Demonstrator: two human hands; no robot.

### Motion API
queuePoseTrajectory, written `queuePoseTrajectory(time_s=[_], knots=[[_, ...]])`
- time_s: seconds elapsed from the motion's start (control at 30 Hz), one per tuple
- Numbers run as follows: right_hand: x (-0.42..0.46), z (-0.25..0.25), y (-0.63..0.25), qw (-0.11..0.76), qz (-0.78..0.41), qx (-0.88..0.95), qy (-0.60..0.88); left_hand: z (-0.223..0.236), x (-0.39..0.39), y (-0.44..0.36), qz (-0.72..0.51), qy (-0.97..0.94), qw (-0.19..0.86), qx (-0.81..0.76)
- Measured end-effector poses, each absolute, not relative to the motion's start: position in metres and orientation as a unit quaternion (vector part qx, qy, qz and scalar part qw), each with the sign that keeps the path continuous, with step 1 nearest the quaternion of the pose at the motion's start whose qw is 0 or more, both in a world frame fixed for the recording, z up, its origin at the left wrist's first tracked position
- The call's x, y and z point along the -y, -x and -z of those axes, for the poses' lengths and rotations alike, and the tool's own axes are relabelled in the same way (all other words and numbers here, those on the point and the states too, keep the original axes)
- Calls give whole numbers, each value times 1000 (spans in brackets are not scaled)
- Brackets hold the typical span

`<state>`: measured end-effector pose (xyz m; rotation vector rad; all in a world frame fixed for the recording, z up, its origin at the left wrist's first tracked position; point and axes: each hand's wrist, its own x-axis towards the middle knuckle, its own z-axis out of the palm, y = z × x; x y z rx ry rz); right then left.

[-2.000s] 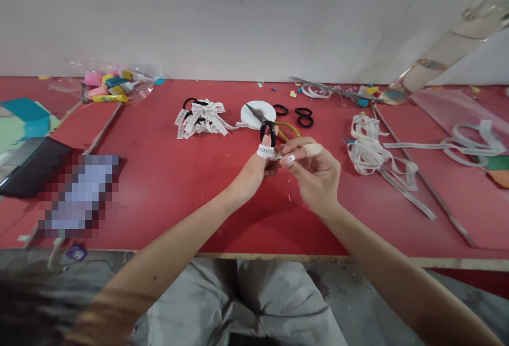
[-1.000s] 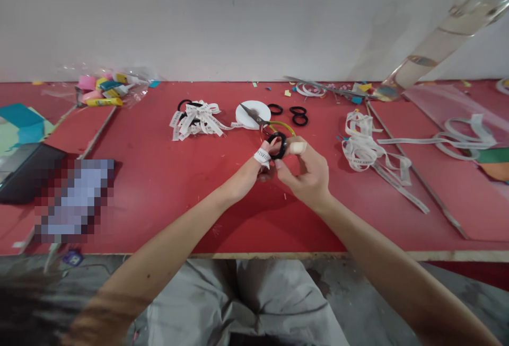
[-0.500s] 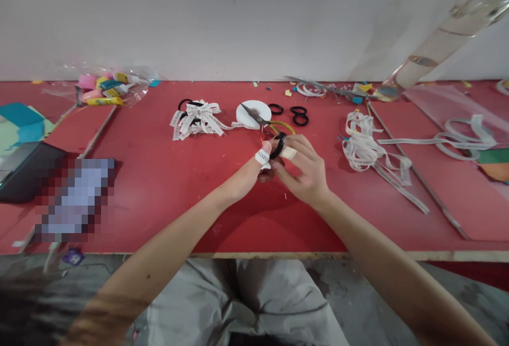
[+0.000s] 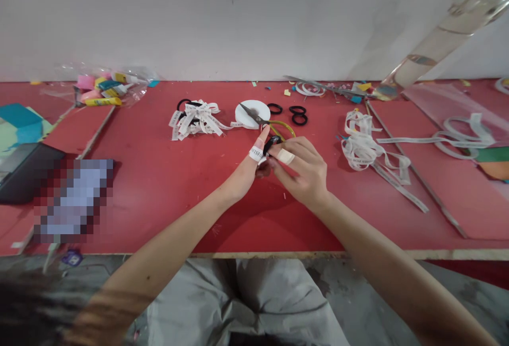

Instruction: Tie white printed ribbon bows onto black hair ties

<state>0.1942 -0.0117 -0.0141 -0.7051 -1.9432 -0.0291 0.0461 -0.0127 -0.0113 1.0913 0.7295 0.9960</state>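
Note:
My left hand (image 4: 246, 168) and my right hand (image 4: 303, 171) meet above the red table (image 4: 159, 176). A strip of white printed ribbon (image 4: 256, 153) is wrapped round my raised left finger. Both hands pinch a black hair tie (image 4: 271, 143) between them, with a plaster on my right forefinger. Just behind lie scissors (image 4: 262, 121) with yellow handles, resting on a white ribbon spool (image 4: 250, 108).
A heap of ribbon-tied black hair ties (image 4: 195, 117) lies to the left, loose black hair ties (image 4: 296, 114) behind. Tangled white ribbon (image 4: 368, 151) sits to the right, a bag of coloured glue tubes (image 4: 104, 89) far left, and a dark tablet (image 4: 24, 168) near the left edge.
My hands have drawn closer together. The black hair tie, held upright and open between them a second ago, is now turned and mostly covered by my right fingers.

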Motion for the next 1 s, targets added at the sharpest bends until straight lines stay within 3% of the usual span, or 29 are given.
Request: queuePoseTrajectory(time_s=[0.27,0.6,1.0], knots=[[8,20,-194,536,-84,795,271,12,12,-45,-455,-463,706,-284],[15,15,-190,541,-32,780,312,9,11,-46,-458,-460,686,-329],[16,14,-190,573,-55,766,285,10,17,-45,-422,-511,662,-351]])
